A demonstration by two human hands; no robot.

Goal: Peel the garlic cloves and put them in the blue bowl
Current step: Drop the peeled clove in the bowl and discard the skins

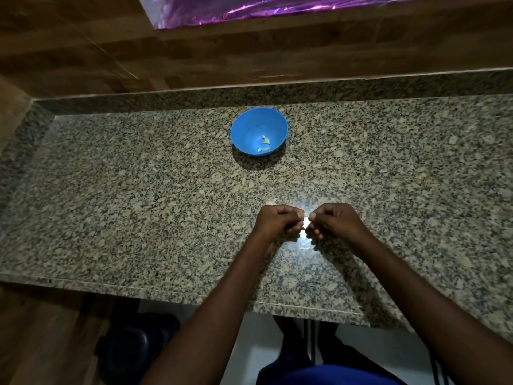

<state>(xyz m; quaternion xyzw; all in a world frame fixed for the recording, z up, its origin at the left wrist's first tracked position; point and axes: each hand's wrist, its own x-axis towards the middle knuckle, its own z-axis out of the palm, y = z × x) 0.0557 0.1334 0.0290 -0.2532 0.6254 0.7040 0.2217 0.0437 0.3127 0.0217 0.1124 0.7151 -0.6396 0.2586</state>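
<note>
Two hands pinching a garlic clove (305, 224), left hand (279, 222), right hand (334, 221)

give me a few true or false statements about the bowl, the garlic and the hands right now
1. The blue bowl already holds a few small pale pieces. True.
2. The bowl stands between the two hands. False: it sits farther back on the granite counter, apart from both hands.
3. The left hand and the right hand are brought together, fingers curled, pinching a small white garlic clove between them. True.
4. The right hand lies flat and open on the counter. False: its fingers are curled round the clove.
5. The bowl is tipped upside down. False: it stands upright, opening upward.
</note>
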